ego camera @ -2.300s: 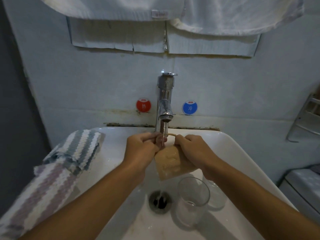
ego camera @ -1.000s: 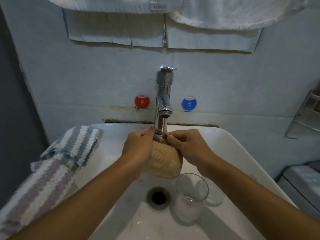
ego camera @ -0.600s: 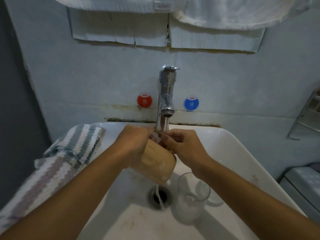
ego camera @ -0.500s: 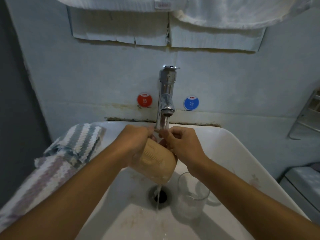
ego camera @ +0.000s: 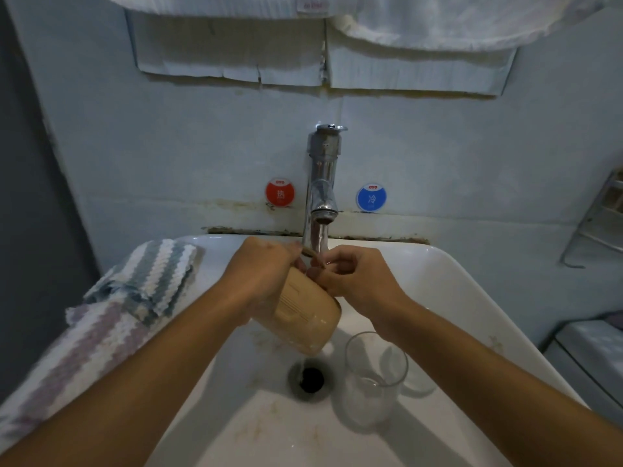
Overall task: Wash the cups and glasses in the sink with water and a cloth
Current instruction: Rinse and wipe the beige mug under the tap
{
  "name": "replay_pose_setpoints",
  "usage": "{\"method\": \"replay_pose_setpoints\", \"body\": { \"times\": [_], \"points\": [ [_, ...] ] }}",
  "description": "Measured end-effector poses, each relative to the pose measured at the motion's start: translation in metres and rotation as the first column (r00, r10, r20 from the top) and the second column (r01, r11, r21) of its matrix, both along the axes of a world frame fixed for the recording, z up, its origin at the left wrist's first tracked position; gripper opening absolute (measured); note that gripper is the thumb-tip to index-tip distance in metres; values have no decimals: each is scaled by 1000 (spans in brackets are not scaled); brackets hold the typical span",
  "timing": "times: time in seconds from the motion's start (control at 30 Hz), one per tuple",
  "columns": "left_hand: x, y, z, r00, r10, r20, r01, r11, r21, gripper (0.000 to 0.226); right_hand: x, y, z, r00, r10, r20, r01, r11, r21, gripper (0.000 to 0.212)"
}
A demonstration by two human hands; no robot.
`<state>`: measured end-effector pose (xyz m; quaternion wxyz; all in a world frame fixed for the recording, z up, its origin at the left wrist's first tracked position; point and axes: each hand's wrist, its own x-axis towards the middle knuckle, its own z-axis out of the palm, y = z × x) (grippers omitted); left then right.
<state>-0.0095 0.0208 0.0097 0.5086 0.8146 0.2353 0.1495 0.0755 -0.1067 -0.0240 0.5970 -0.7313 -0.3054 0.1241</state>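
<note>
A tan ribbed cup [ego camera: 305, 316] hangs tilted under the running tap [ego camera: 322, 183], its base pointing toward me and down. My left hand [ego camera: 263, 281] grips the cup's side and rim. My right hand [ego camera: 354, 281] pinches the rim on the other side, fingers curled at the mouth. Water drips off the cup's base toward the drain [ego camera: 310, 379]. A clear glass [ego camera: 374, 375] stands upright in the white sink [ego camera: 455, 298], right of the drain, with a second glass [ego camera: 418, 382] behind it, partly hidden. A striped cloth [ego camera: 111, 315] lies over the sink's left rim.
Red [ego camera: 279, 192] and blue [ego camera: 371, 197] round stickers flank the tap on the wall. White towels [ego camera: 438, 25] hang overhead. A wire rack [ego camera: 603, 224] is mounted on the right wall, with a grey surface [ego camera: 590, 352] below it.
The cup has turned from nearly level to base-down and tipped left. Both hands stayed on it under the tap. Water now runs off its base into the drain.
</note>
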Motion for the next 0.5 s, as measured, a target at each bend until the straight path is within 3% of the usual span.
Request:
{"method": "replay_pose_setpoints", "body": {
  "times": [0.1, 0.3, 0.43, 0.5],
  "points": [
    [0, -1, -1, 999, 35, 22, -35, 999, -10, 29, 0, 2, 1, 998, 2, -68, -6, 998, -56, 10],
    [0, 2, -3, 993, 92, 68, -79, 982, -173, 35, -8, 1, 9, 955, 113, -274, -147, 983, -107, 28],
    [3, 5, 2, 959, 238, 152, -184, 936, -301, 39, -13, -6, 16, 871, 175, -460, -244, 965, -96, 35],
    [4, 3, 2, 951, 287, 113, -235, 912, -336, 42, -13, -7, 18, 885, 175, -431, -249, 961, -122, 39]
  ]
}}
